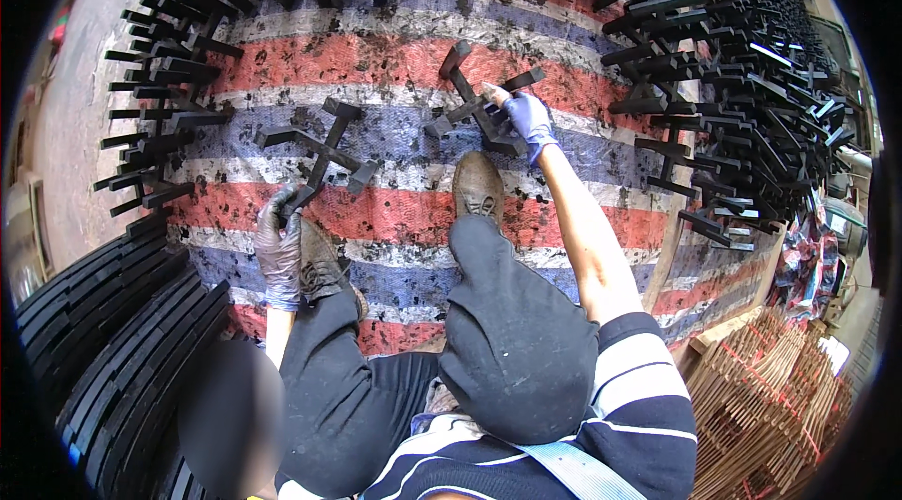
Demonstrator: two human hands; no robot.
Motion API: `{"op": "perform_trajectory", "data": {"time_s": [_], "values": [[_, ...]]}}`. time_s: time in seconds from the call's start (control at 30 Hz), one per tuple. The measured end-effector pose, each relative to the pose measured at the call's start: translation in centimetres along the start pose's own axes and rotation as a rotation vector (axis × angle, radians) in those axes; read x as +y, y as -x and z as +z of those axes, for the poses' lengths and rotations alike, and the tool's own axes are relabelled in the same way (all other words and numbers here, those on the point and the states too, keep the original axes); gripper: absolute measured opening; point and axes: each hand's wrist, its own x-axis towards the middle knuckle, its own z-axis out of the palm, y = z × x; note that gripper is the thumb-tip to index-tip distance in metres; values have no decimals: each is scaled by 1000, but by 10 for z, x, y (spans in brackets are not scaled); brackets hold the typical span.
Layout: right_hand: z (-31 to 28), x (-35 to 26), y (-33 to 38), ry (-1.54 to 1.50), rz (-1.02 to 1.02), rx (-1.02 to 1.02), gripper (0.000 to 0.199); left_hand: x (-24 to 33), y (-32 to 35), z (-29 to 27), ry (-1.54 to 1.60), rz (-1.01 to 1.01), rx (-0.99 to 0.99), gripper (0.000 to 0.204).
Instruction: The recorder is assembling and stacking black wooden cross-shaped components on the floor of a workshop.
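Two black four-legged wooden-looking frames lie in front of me on a striped sheet. My left hand (278, 251), in a dark, thin stained glove, is closed round the near end of the left frame (324, 154). That frame stands tilted, its stub legs pointing various ways. Farther right, my right hand (532, 120), in a blue-purple glove with a pale fingertip showing, grips the right side of the second frame (462, 86). Its fingers partly hide the bar under them. The two frames are apart from each other.
A red, white and blue sheet (404, 218) spotted with black covers the floor. Black frames (658, 58) are packed densely at the right, with more (178, 91) at the left and far side. Curved black slats (132, 331) are stacked near left; brown sticks (752, 397) are bundled near right.
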Motion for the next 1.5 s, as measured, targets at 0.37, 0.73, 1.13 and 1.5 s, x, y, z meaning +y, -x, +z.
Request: {"op": "perform_trajectory", "data": {"time_s": [0.37, 0.73, 1.13, 1.5], "values": [[-37, 35, 79, -529, -163, -29, 53, 4, -4, 8, 89, -46, 33, 29], [-23, -53, 99, -194, -453, 240, 18, 23, -8, 14, -98, -79, 89, 35], [1, -148, 127, -101, -884, -363, 32, 18, -2, 5, 252, -126, 31, 28], [18, -134, 91, -142, -469, -661, 63, 11, -16, 3, -35, 60, 29, 79]]}}
